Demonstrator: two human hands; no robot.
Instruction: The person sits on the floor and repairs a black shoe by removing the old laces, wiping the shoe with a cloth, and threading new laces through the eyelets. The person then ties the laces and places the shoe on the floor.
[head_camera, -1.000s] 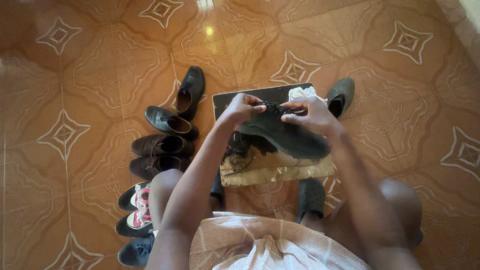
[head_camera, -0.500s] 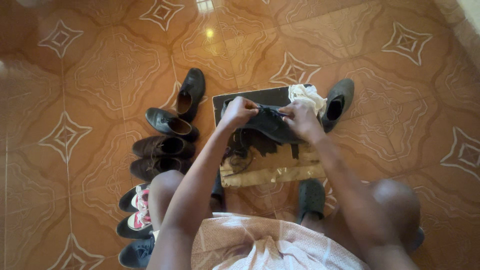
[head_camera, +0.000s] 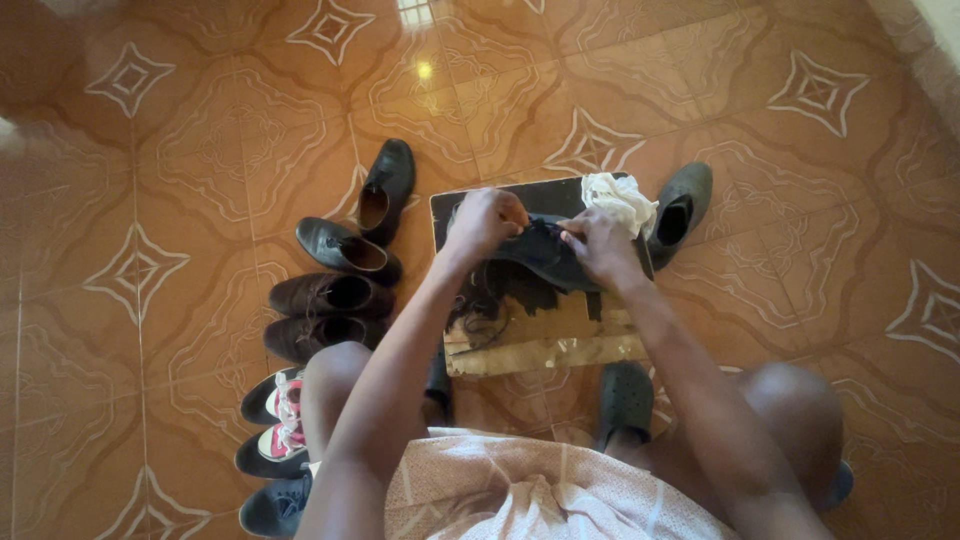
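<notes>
A dark shoe (head_camera: 540, 255) rests over a stained board (head_camera: 540, 335) on the floor in front of me. My left hand (head_camera: 487, 222) pinches a lace at the shoe's left side. My right hand (head_camera: 598, 245) grips the shoe's right side, fingers closed near the lace. A crumpled white cloth (head_camera: 622, 200) lies on the board's far right corner, just beyond my right hand. A loose black lace trails over the board below the shoe.
A grey-black shoe (head_camera: 682, 210) lies right of the board. Several shoes line the left: black ones (head_camera: 385, 185) (head_camera: 345, 250), brown ones (head_camera: 330, 295), and pink-and-white sneakers (head_camera: 275, 400). Another dark shoe (head_camera: 625, 400) sits between my knees on the orange patterned tile floor (head_camera: 200, 150).
The shoe has come down from a raised, tilted hold onto the board. Both hands have drawn closer together at the laces.
</notes>
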